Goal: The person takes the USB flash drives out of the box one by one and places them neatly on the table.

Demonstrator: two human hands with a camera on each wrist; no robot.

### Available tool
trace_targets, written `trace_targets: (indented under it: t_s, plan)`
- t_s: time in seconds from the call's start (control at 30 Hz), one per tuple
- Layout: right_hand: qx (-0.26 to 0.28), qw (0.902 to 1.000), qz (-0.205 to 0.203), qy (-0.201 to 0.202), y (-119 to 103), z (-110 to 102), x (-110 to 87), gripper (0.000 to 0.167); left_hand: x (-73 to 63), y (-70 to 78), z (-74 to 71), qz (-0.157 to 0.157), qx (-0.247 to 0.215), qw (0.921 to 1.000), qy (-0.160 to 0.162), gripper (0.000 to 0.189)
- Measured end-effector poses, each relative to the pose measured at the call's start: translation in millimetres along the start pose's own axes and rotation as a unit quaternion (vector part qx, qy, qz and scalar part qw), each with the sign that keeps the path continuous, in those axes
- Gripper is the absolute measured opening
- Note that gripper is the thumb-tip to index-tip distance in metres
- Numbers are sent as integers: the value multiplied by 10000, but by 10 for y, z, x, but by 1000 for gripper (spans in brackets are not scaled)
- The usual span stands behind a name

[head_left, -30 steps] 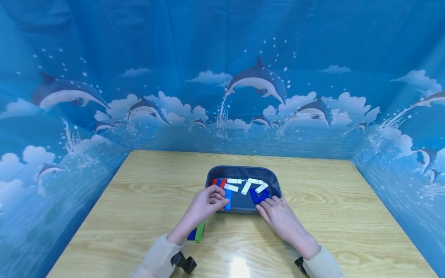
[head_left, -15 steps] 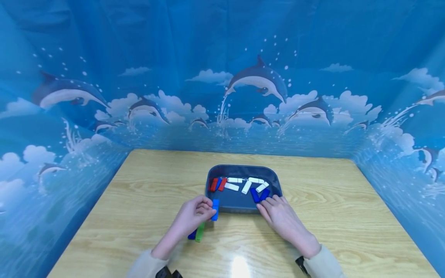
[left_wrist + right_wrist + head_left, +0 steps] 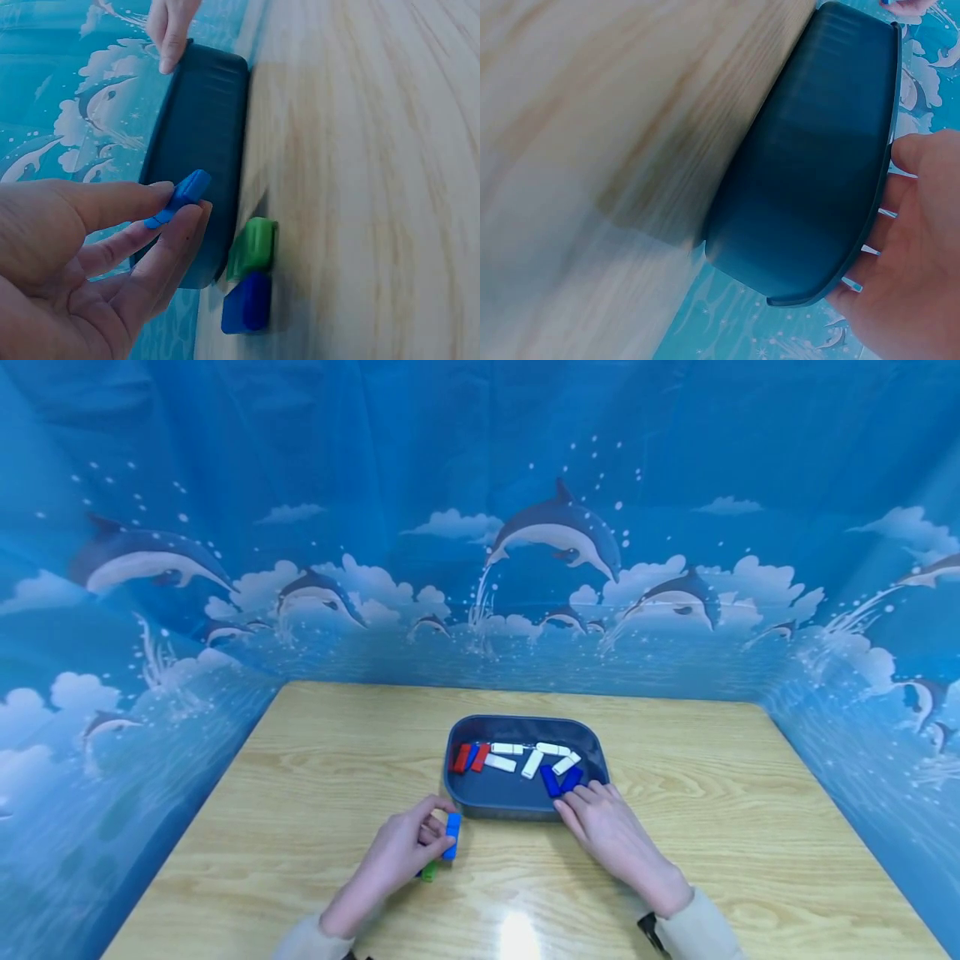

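Note:
My left hand (image 3: pixel 401 852) pinches a bright blue block (image 3: pixel 452 837) between thumb and fingers, in front of the tray's left corner. In the left wrist view that small oblong block is tilted in the fingertips. Below the hand, a green block (image 3: pixel 253 246) and a dark blue block (image 3: pixel 247 304) lie side by side on the table, partly covered by the hand in the head view. My right hand (image 3: pixel 611 835) holds the near right rim of a dark tray (image 3: pixel 495 792), fingers over the edge and thumb at the rim.
Inside the tray lie red blocks (image 3: pixel 480 757) with a blue one between them, several white blocks (image 3: pixel 532 764) and dark blue blocks (image 3: pixel 550 781). The wooden table (image 3: pixel 337 752) is enclosed by a dolphin-print backdrop (image 3: pixel 450 460).
My left hand has taken the bright blue block out of the tray and brought it left and toward me, near the green block. The right hand has stayed on the tray's rim.

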State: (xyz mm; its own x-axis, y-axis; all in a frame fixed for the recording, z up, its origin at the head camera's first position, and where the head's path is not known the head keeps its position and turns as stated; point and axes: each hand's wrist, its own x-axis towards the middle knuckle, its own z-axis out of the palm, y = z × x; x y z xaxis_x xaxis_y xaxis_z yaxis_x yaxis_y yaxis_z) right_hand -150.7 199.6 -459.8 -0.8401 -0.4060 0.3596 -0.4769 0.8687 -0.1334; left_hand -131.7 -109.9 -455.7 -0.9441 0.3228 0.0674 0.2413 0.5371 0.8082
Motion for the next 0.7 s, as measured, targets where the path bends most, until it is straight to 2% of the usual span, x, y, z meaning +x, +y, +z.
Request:
trace_targets:
  t_s: [0.2, 0.37, 0.53, 0.6, 0.7]
  plan:
    - [42, 10000, 40, -2, -3, 2, 0, 19, 37, -26, 65, -154, 368, 9992, -78, 32]
    - [0, 10000, 10, 17, -7, 9, 9, 18, 63, -48, 97, 121, 870, 9961, 26, 33]
    - [-28, 10000, 6, 32, -10, 5, 10, 18, 59, -65, 102, 389, 1479, 9879, 264, 33]
    - [-44, 10000, 23, 18, -9, 2, 8, 19, 49, -68, 94, 378, 1673, 9848, 271, 34]
    - [-39, 10000, 11, -6, -7, -1, 7, 20, 31, -70, 79, 207, 1775, 9838, 112, 35]
